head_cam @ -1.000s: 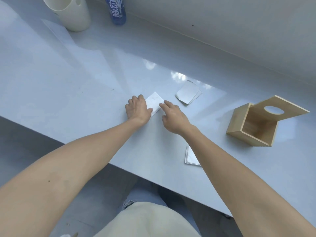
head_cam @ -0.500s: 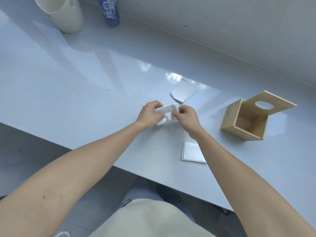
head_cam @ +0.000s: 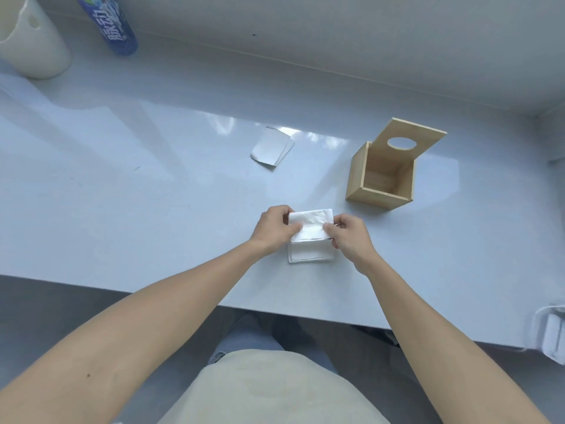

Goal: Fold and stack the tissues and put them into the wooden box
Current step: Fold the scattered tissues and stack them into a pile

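Note:
A folded white tissue (head_cam: pixel 310 224) is pinched at both ends, by my left hand (head_cam: pixel 273 228) on its left and my right hand (head_cam: pixel 348 234) on its right. It hangs just over a small stack of folded tissues (head_cam: pixel 309 254) lying near the table's front edge. Farther back lie two loose tissues (head_cam: pixel 270 148), overlapping and flat. The wooden box (head_cam: pixel 383 175) stands to the right, its top open and its lid with a round hole tilted up behind it. Inside, the box looks bare.
The white table (head_cam: pixel 137 185) has its front edge close below my hands. A cream container (head_cam: pixel 27 41) and a blue bottle (head_cam: pixel 114 29) stand at the far left by the wall. A white object (head_cam: pixel 550 338) sits at the right edge.
Both hands lifted the tissue off the table, folded it, and carried it toward me over the stack near the front edge.

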